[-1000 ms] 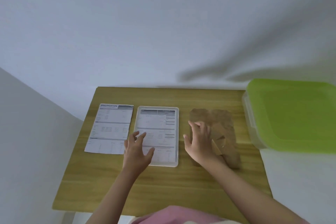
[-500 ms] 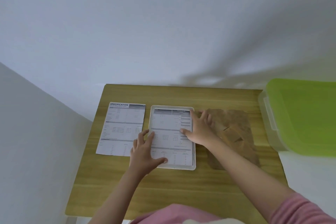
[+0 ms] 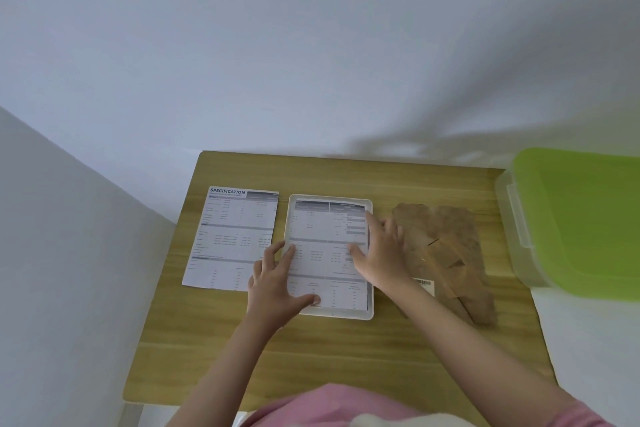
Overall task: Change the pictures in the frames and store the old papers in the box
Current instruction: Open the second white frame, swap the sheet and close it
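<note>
A white picture frame (image 3: 370, 314) lies flat in the middle of the wooden table (image 3: 346, 350), with a printed sheet (image 3: 322, 253) resting inside it. My left hand (image 3: 277, 284) presses flat on the sheet's lower left, fingers spread. My right hand (image 3: 381, 253) presses on the sheet's right edge, fingers spread. A second printed sheet headed SPECIFICATION (image 3: 232, 236) lies to the left of the frame. The brown backing board (image 3: 450, 253) with its stand flap lies to the right. The box with a green lid (image 3: 581, 218) stands at the far right, closed.
A white wall runs behind the table and another along its left side. The box sits on a white surface (image 3: 588, 340) beside the table's right edge. A barcode sticker (image 3: 424, 284) shows on the backing board near my right wrist.
My right hand moved left from the backing board onto the right edge of the sheet in the frame. My left hand stayed on the sheet's lower left.
</note>
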Action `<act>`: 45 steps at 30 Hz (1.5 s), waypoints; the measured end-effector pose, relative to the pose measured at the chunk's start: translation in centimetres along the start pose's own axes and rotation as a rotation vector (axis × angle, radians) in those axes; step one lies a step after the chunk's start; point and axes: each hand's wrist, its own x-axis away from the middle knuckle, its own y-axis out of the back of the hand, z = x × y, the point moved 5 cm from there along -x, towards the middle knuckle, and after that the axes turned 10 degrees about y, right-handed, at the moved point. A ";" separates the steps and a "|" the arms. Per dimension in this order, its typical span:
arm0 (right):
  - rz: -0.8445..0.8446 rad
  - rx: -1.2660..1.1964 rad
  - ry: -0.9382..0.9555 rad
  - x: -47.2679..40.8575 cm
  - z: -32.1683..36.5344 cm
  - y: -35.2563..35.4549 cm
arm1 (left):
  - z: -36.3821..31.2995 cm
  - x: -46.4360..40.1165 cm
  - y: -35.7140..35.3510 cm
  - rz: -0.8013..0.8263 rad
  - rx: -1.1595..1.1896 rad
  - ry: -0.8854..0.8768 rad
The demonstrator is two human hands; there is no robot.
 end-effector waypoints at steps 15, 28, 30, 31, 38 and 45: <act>0.063 -0.057 -0.063 1.7 -0.5 0.0 | 0.1 0.0 -0.1 -0.006 0.030 -0.003; 0.048 -0.368 -0.361 2.0 0.3 -1.2 | 0.3 0.0 -0.2 -0.005 0.031 -0.001; 0.029 -0.410 -0.372 2.0 0.1 -1.1 | 0.3 0.0 -0.1 -0.008 0.034 -0.003; 0.012 -0.415 -0.365 2.0 0.0 -1.0 | 0.3 0.1 -0.1 -0.009 0.034 -0.005; -0.091 -0.466 -0.119 2.8 1.5 -0.1 | 0.3 0.1 0.0 -0.017 0.048 -0.009; -0.161 -0.568 -0.150 3.2 1.8 -0.1 | -0.2 0.2 0.5 0.008 0.094 0.009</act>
